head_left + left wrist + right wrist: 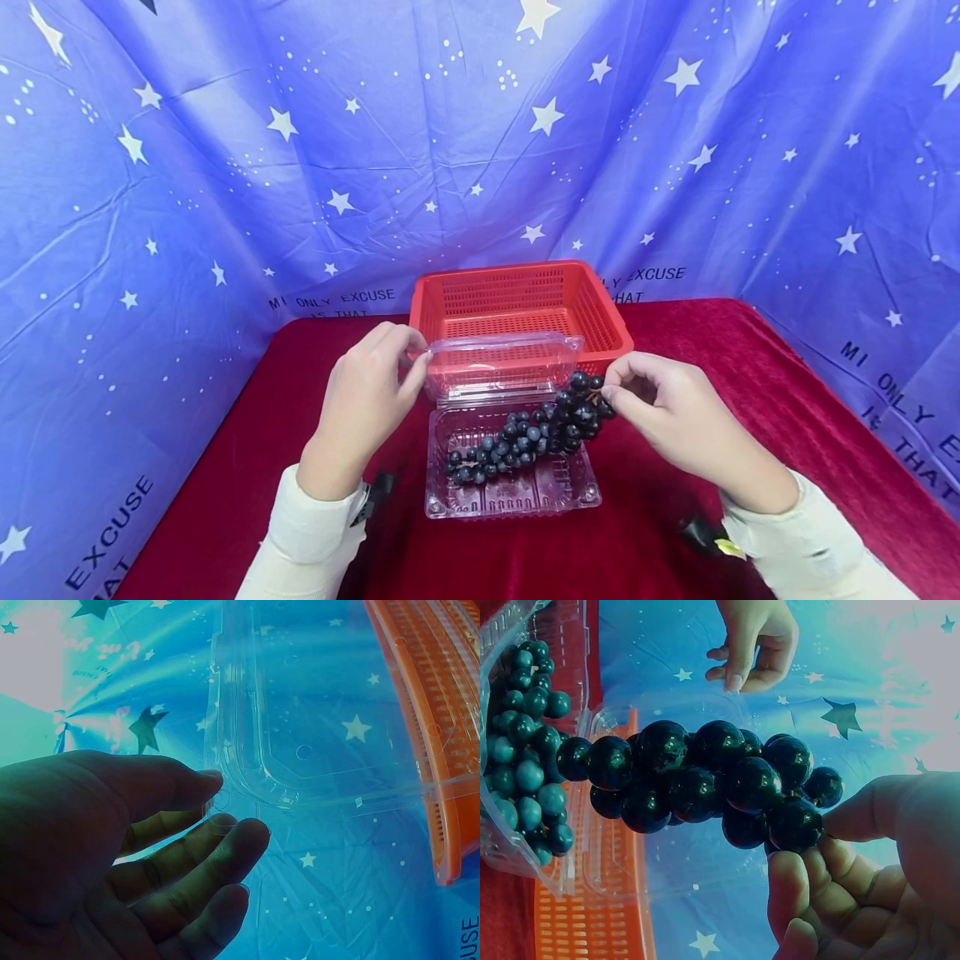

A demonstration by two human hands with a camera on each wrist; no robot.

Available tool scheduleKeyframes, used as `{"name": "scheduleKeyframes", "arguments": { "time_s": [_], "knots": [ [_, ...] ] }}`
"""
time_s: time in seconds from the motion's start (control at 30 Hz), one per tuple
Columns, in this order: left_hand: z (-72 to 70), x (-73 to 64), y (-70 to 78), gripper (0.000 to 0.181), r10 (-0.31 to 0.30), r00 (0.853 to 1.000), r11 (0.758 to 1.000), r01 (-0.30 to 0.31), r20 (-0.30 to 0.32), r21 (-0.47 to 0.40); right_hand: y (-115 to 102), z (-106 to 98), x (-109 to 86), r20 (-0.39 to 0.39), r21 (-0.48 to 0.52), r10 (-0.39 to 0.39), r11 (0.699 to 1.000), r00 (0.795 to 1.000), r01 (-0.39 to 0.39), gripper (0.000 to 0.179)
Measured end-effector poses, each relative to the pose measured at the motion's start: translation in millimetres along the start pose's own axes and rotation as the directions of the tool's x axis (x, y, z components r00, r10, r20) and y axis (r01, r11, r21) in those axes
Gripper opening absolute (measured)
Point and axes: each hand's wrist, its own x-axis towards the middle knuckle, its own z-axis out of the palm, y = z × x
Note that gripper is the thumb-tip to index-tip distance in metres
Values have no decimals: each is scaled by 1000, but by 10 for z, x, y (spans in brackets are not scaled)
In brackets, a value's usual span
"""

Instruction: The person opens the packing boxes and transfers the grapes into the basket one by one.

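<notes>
A bunch of dark grapes slants across a clear plastic clamshell box, its lower left part lying in the base. My right hand pinches the stem end of the bunch, held up at the box's back right corner. In the right wrist view the grapes stretch from the fingertips toward the box. With thumb and fingers, my left hand pinches the corner of the raised clear lid. The left wrist view shows the lid's rim at the thumb tip.
Directly behind the box stands a red plastic basket with slotted walls, overlapped by the lid. Dark red cloth covers the table. A blue curtain with stars hangs around the back and sides.
</notes>
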Motion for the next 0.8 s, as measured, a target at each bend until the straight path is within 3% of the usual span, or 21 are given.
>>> {"name": "scheduleKeyframes", "arguments": {
  "time_s": [0.8],
  "knots": [
    [-4,-3,-11,10,-2,1000,1000,2,8,5,56,-173,44,-38,-13,78,997,996,-79,11]
  ]
}}
